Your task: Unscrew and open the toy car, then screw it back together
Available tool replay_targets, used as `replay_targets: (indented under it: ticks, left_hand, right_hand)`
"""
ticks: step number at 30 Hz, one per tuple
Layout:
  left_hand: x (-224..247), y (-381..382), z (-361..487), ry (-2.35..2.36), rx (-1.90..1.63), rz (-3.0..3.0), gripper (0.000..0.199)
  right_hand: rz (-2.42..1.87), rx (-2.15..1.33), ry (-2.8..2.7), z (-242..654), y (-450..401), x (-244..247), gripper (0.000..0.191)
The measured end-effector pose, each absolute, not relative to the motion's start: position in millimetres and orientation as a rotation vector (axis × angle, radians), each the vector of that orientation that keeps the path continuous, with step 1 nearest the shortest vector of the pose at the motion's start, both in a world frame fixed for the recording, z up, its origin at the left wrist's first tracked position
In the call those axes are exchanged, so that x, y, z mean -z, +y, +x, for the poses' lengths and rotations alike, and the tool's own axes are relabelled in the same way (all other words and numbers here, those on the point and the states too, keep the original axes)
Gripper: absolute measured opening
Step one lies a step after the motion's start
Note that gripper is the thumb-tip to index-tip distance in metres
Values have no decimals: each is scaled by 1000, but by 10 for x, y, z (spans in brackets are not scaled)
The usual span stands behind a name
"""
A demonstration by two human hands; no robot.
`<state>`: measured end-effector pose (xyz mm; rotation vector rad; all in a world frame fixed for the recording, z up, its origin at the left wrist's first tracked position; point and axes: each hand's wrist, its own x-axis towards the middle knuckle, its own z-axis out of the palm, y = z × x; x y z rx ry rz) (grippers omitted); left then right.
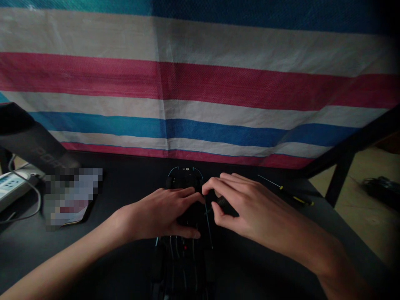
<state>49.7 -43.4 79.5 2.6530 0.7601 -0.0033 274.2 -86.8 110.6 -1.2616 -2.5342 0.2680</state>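
Black device (pixel 184 266): one, lengthwise at centre of table, near edge to mid-table, blue trim lines, one red light (pixel 185 248) on it.
Left hand (pixel 159 212): one, mine, laid over the device's middle from the left; my thumb stands wide of my fingers, nothing seen pinched.
Right hand (pixel 240 204): one, mine, just right of the device; my thumb and index curl in, narrow gap, at the ribbed piece. Gripped or only touched, I cannot tell.
Ribbed piece (pixel 222 203): one, dark, partly hidden behind my right fingers.
Screwdriver (pixel 295 197): one, yellow and black handle, far right, shaft pointing far left.
Power strip (pixel 14 185): one, white, left side.
Cable (pixel 39 204): one seen clearly, grey, looping beside the strip.
Pixelated item (pixel 75 200): one, left, details unreadable.
Grey object (pixel 40 141): one, far left, part lettering, blurred.
Striped sheet (pixel 200 83): one, far side, red, blue and whitish bands.
Table (pixel 121 179): one, dark.
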Motion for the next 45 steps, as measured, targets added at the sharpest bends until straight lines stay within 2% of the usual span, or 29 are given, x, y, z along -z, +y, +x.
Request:
replay_targets:
  ticks: [2, 7, 10, 13, 18, 20, 28, 34, 38, 45]
  left_hand:
    - [-795, -442, 495, 757, -10, 2662, 65]
    - [-804, -457, 500, 771, 11, 2678, 67]
    - [-813, -456, 502, 759, 2, 2661, 66]
    - [-814, -451, 497, 751, -4, 2657, 64]
    - [-795, -438, 486, 746, 40, 2680, 67]
    - [-787, -435, 487, 738, 32, 2682, 68]
    - [-796, -456, 498, 738, 16, 2682, 60]
    - [-796, -477, 495, 745, -9, 2729, 59]
    - [-855, -535, 509, 756, -4, 2779, 58]
    - [-818, -778, 657, 807, -20, 2865, 36]
  right_hand:
    - [-1275, -244, -2514, 2746, -866, -1098, 20]
    - [-1314, -296, -2521, 2770, -892, -1103, 11]
    - [-1261, -287, -2509, 2763, -912, -1114, 20]
    - [-1325, -214, -2500, 2728, -908, -1109, 10]
    - [-1281, -213, -2499, 2694, -897, -1057, 8]
    - [-1209, -234, -2468, 2725, -927, -1026, 15]
    - [-1123, -612, -2181, 2939, -1020, -881, 27]
    - [-1008, -782, -1947, 3022, -862, -663, 12]
    - [-1146, -770, -1622, 3218, -714, -409, 36]
    - [-1369, -960, -1962, 3187, -895, -152, 42]
